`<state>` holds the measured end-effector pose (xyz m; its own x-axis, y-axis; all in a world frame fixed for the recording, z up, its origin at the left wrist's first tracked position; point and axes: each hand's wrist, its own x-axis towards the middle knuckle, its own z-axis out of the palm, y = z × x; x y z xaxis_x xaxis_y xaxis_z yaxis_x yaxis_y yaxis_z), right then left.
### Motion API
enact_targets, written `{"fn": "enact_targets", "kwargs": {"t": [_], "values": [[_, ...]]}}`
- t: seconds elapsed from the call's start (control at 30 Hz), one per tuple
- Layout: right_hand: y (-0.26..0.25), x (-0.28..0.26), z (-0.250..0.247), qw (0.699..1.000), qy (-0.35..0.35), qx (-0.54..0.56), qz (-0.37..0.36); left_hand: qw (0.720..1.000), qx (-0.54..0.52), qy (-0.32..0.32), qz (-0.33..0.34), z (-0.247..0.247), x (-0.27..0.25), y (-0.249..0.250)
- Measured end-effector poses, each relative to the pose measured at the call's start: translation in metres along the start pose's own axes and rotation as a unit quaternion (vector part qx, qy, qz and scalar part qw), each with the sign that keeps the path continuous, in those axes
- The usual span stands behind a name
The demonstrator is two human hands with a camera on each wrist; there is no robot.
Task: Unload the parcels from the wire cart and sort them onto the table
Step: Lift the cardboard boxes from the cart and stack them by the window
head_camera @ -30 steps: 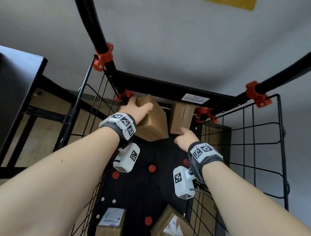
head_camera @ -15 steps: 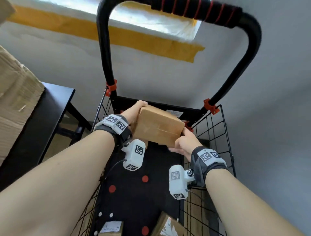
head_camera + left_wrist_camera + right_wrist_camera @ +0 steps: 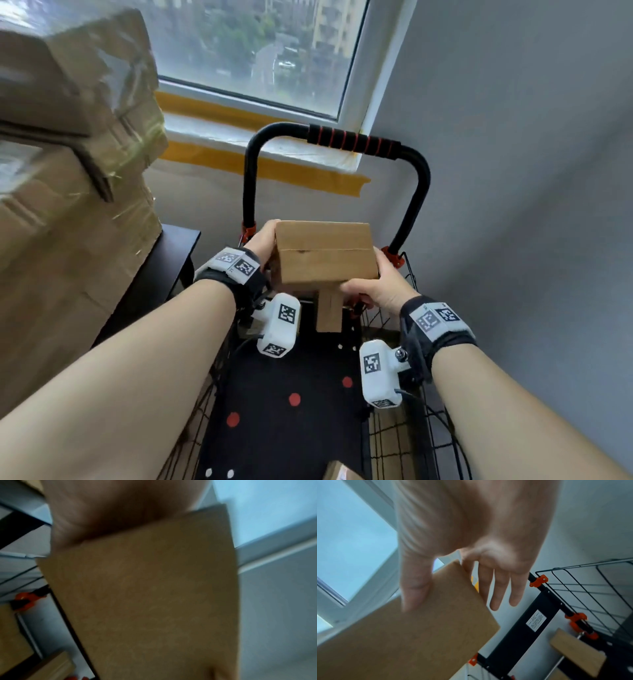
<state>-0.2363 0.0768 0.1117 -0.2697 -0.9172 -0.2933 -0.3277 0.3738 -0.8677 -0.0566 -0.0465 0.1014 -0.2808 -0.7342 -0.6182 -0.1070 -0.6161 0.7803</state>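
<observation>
A plain brown cardboard parcel [image 3: 323, 255] is held up between both hands, above the far end of the wire cart [image 3: 407, 274] and below its black handle [image 3: 342, 140]. My left hand [image 3: 262, 240] grips its left side, palm against the cardboard [image 3: 145, 595]. My right hand [image 3: 373, 287] holds the lower right corner; in the right wrist view the thumb lies on one face of the parcel [image 3: 402, 635] and the fingers [image 3: 501, 588] reach past its edge. A second parcel [image 3: 329, 310] stands on end on the cart floor under the held one. The corner of a third parcel [image 3: 342, 472] shows at the near end.
A black table [image 3: 171, 260] stands left of the cart, with large taped cardboard boxes [image 3: 68, 171] piled on it. A grey wall [image 3: 513, 205] runs close along the cart's right side. A window [image 3: 257, 51] lies ahead. The cart's floor [image 3: 291, 377] is black with red dots.
Both hands took hold of the brown parcel at the far end of the cart and raised it above the cart's rim. The view has tilted up toward the window.
</observation>
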Motion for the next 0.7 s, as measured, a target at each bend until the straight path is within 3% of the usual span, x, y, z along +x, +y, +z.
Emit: {"fn": "enact_targets", "kwargs": {"t": [0.07,0.2,0.47,0.57,0.7], "values": [[-0.007,-0.025,0.011,0.999,-0.001,0.042,0.006,0.999,-0.013,0.015,0.046,-0.008,-0.025,0.005],[-0.016,-0.082,0.025,0.993,0.037,0.113,0.011,0.986,0.075,0.074,0.132,-0.016,-0.089,0.007],[-0.041,-0.155,0.045,0.981,0.129,0.143,0.019,0.939,0.186,0.01,0.288,-0.021,-0.2,-0.009],[-0.059,-0.165,0.052,0.983,0.141,0.12,-0.009,0.927,0.225,0.002,0.301,-0.035,-0.237,-0.007],[-0.089,-0.184,0.065,0.982,0.147,0.113,-0.033,0.949,0.182,0.006,0.256,-0.061,-0.276,0.006]]}}
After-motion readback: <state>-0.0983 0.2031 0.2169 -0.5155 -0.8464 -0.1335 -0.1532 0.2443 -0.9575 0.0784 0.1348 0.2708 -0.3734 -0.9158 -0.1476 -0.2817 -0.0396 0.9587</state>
